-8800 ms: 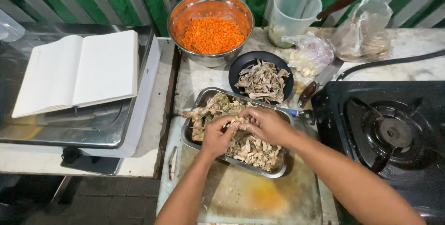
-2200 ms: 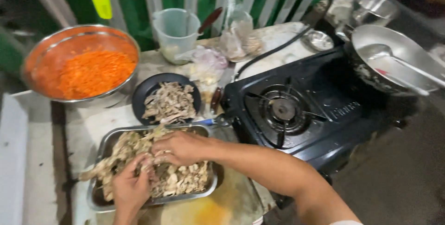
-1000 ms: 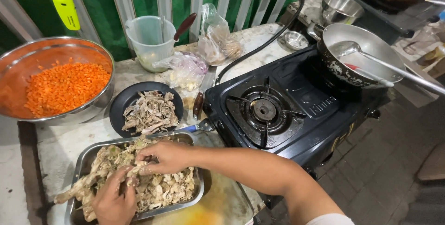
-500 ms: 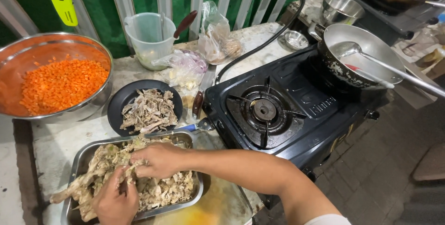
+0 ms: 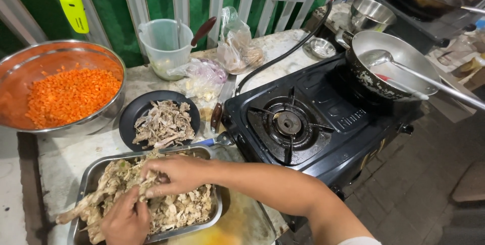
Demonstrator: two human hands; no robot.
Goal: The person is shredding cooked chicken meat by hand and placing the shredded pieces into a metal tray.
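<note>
**Both hands in the tray of shredded meat**

The right hand (image 5: 177, 174) lies across the metal tray (image 5: 93, 172) at the lower left, its grip narrow, fingertips pinched on a piece of the cooked meat (image 5: 182, 207) that fills the tray. The left hand (image 5: 126, 219) comes in from six o'clock, fingers curled around meat just beside the right hand; the two hands nearly touch over the same clump. A long bony piece (image 5: 83, 209) sticks out over the tray's rim toward eight o'clock.

At twelve o'clock from the tray, just beside it, a black plate (image 5: 132, 118) carries a heap of shredded meat (image 5: 164, 124). At ten o'clock stands a big metal bowl (image 5: 101, 118) of chopped orange carrot (image 5: 70, 96). Farther back on the table (image 5: 65, 151) are a clear plastic jug (image 5: 164, 45) and some plastic bags (image 5: 235, 48). A knife (image 5: 218, 116) lies between the plate and the black gas stove (image 5: 323, 124), which sits at three o'clock from the tray. On the stove's far burner rests a wok (image 5: 389, 65) with a ladle (image 5: 404, 68) in it.
</note>
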